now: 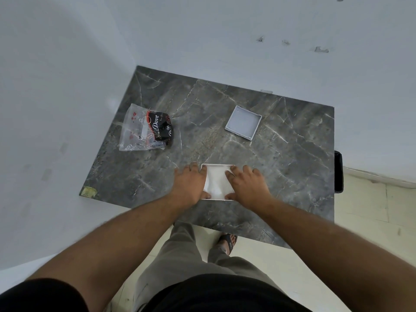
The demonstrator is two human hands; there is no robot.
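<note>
A shallow white square box (218, 183) lies on the dark marble tabletop (281, 167) near its front edge, with white paper or lining inside. My left hand (191, 182) grips the box's left side, fingers along the far corner and thumb at the near corner. Over the right side lies my right hand (246, 183), its fingers resting on the lining and its thumb at the near edge. A matching white square lid (243, 125) sits upside down further back on the right.
A clear plastic bag (146, 129) holding a dark "Dove" wrapper lies at the table's left. White walls close off the left and back. A black object (338, 171) hangs at the right table edge. Pale floor tiles and my sandalled foot (227, 242) are below.
</note>
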